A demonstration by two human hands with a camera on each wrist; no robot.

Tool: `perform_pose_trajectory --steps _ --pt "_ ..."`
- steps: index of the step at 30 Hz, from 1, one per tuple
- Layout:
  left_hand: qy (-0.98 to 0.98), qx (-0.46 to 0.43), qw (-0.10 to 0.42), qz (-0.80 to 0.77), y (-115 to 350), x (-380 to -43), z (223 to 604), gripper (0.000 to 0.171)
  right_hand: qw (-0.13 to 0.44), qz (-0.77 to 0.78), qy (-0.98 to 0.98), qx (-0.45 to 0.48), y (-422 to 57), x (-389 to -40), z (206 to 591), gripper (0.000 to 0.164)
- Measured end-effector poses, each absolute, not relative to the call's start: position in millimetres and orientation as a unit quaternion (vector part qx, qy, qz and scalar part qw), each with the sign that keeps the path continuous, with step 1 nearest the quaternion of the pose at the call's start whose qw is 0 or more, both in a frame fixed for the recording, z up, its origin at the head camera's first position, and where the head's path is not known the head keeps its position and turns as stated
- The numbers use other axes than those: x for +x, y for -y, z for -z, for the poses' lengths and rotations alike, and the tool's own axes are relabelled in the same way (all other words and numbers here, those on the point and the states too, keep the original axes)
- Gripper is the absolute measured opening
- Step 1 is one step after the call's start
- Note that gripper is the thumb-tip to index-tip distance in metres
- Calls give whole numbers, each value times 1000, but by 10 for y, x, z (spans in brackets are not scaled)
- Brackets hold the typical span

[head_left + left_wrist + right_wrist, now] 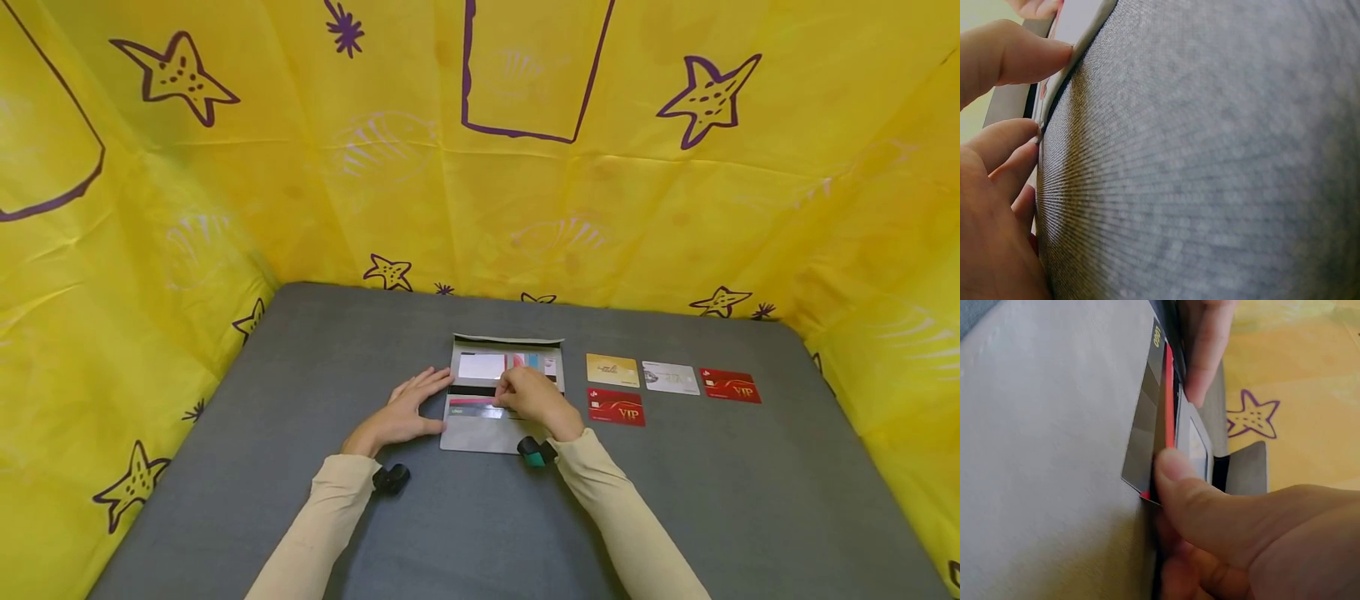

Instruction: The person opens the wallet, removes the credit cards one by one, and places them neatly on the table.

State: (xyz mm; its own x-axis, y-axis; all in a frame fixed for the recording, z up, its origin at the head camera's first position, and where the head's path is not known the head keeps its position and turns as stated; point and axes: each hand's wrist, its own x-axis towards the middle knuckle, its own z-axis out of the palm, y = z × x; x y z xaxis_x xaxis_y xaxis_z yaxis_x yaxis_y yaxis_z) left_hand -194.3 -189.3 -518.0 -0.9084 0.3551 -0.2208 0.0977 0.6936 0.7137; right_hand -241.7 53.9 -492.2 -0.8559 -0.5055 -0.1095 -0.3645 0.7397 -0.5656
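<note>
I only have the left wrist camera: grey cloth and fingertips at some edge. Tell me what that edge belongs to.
Observer: An open grey card wallet, flat on the table. The left hand lies flat against its left side.
Operator: Report the right hand.
Observer: The right hand pinches a red card between thumb and a finger at a wallet slot.
Operator: List what lies loose.
Observer: Right of the wallet: a gold card, a silver card, a far red VIP card and a near red VIP card.

Grey card wallet (480,429) lies open and flat at frame centre, slots facing up. Red-edged card (1168,400) sits partly inserted in a lower slot, overlapping a grey card (1146,425).
</note>
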Motion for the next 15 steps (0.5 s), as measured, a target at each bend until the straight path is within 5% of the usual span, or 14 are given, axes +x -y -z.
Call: perform_pose_trajectory --steps 15 --pt "-905 126 165 -371 1878 -1937 5173 80 116 305 -925 -193 -557 -2422 4966 12"
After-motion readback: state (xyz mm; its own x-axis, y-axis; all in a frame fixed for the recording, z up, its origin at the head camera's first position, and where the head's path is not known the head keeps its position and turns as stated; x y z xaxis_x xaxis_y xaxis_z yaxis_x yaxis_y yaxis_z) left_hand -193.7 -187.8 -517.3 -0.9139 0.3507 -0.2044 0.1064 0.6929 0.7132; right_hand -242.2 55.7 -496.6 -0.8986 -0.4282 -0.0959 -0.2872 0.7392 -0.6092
